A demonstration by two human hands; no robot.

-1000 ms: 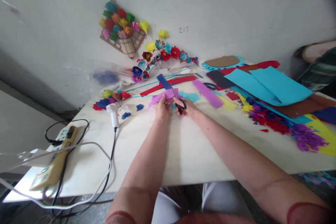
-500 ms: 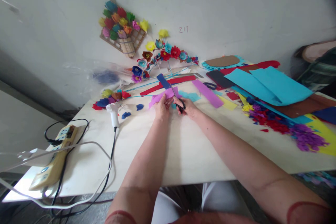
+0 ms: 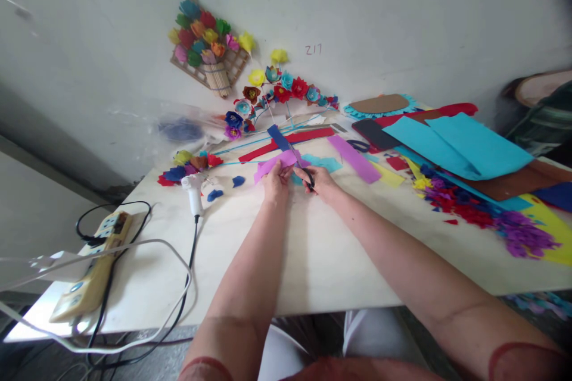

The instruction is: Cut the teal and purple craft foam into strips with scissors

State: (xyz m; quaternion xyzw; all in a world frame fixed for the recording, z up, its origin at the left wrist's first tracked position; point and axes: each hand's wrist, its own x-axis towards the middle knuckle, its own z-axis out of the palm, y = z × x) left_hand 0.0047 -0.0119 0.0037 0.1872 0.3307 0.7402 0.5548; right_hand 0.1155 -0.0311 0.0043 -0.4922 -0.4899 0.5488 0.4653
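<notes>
My left hand (image 3: 277, 183) pinches a strip of purple crepe paper (image 3: 267, 168) at mid-table. Closed round the handles of black-handled scissors (image 3: 309, 177), my right hand (image 3: 320, 181) is just to its right. The scissor blades point away from me and lie across the purple strip's right part. Beyond them is a dark blue paper strip (image 3: 279, 137), over a long red strip (image 3: 313, 137). Light blue paper (image 3: 324, 162) lies partly behind the scissors. A second purple strip (image 3: 353, 159) rests to the right.
At left stand a white glue gun (image 3: 193, 195) with its cord and a power strip (image 3: 92, 268). Blue paper petals (image 3: 215, 195) lie near the gun. Paper flowers (image 3: 281, 92) line the wall. Folded blue sheets (image 3: 460, 143) and colourful scraps (image 3: 460, 199) cover the right side.
The scissors in my right hand have closed somewhat, with the handles drawn together, on the purple strip. My left hand stays nearly in place.
</notes>
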